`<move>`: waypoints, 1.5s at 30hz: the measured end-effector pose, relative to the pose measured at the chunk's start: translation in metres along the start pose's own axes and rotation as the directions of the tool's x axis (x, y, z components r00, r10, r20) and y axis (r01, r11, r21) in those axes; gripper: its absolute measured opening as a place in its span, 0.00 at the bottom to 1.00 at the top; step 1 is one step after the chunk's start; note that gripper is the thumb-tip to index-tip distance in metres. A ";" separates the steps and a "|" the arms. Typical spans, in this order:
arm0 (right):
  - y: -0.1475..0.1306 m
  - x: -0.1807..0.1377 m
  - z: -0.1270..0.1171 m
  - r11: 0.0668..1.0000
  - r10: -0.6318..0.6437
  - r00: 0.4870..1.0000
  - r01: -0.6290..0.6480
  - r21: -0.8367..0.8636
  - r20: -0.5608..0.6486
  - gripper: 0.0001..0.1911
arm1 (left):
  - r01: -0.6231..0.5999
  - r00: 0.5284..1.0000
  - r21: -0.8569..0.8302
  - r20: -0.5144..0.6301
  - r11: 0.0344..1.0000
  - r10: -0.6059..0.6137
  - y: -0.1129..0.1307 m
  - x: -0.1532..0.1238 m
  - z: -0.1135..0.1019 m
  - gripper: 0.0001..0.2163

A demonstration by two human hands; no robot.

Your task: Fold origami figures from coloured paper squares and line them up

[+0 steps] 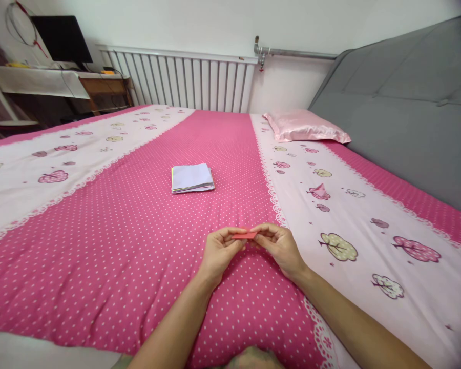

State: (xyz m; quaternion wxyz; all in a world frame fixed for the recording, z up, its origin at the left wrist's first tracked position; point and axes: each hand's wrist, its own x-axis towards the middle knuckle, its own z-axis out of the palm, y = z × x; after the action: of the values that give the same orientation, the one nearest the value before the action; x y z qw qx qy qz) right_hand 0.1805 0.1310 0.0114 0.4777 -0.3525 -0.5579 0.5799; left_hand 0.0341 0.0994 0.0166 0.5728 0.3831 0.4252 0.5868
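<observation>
A small folded strip of red paper [245,235] is held just above the pink dotted bedspread [138,230]. My left hand [219,252] pinches its left end with fingers closed. Its right end is pinched by my right hand [280,247], fingers also closed. Both hands meet at the strip, low in the middle of the view. Farther up the bed lies a stack of pale square paper sheets [192,178], apart from both hands.
A pink satin pillow [305,127] rests by the grey padded headboard [407,118] on the right. A white radiator [180,79] lines the far wall. A desk with a dark monitor [63,38] stands at far left.
</observation>
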 end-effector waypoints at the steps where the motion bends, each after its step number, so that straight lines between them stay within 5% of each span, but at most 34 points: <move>1: 0.000 0.000 0.000 1.000 -0.008 1.000 0.008 -0.015 -0.009 0.06 | -0.009 1.000 0.005 0.005 1.000 0.009 0.000 0.000 0.000 0.09; 11: -0.001 -0.001 -0.001 0.967 -0.115 0.992 0.101 -0.234 -0.046 0.05 | -0.048 0.996 0.025 -0.078 0.999 0.050 -0.001 0.001 -0.002 0.05; 21: 0.000 -0.003 0.001 0.978 -0.035 0.998 0.025 -0.206 -0.047 0.09 | -0.005 1.000 0.007 -0.030 1.000 0.005 -0.001 0.000 -0.003 0.07; 30: -0.002 -0.004 0.005 0.993 0.048 0.995 -0.057 -0.108 -0.087 0.15 | 0.008 1.000 -0.040 0.004 0.999 -0.008 -0.002 0.001 -0.003 0.21; 35: -0.001 -0.003 0.004 0.996 0.039 0.995 -0.046 -0.081 -0.089 0.16 | -0.014 1.000 0.022 0.005 1.000 0.014 -0.003 0.002 -0.004 0.12; 45: 0.001 -0.002 0.002 0.981 -0.024 0.998 0.013 -0.195 -0.056 0.09 | 0.007 0.998 0.088 0.069 0.996 -0.013 -0.003 0.000 -0.003 0.10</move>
State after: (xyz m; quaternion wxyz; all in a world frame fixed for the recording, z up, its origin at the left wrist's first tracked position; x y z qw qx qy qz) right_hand 0.1792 0.1283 0.0101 0.4622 -0.4090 -0.6011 0.5077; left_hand 0.0325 0.0994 0.0126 0.5729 0.4257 0.4322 0.5512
